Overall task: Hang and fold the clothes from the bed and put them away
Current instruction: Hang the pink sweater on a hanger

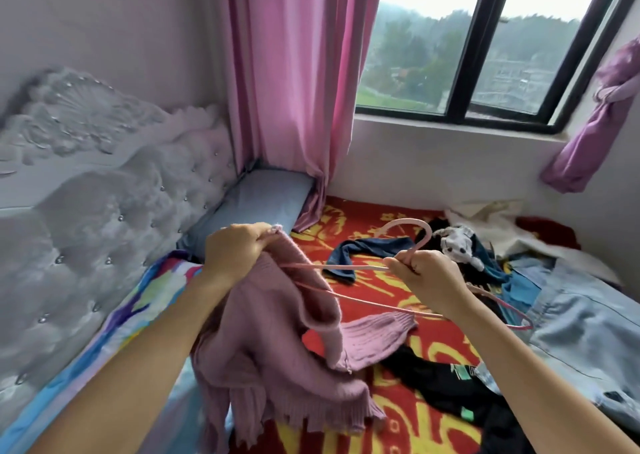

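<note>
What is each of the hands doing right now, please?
Left hand: closed, gripping the pink knitted sweater at its edge.
Right hand: closed, gripping the thin pink clothes hanger below its hook.

The hanger (360,267) has its left end hidden inside the sweater (270,349); the jeans (588,332) are cut off by the right edge.

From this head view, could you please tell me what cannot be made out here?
Head view:
The pink hanger: one shoulder tip hidden inside the pink sweater; neck covered by the right hand.
The black garment: cut off by the bottom edge; print too small to read.
The denim garment: cut off by the right edge.
</note>
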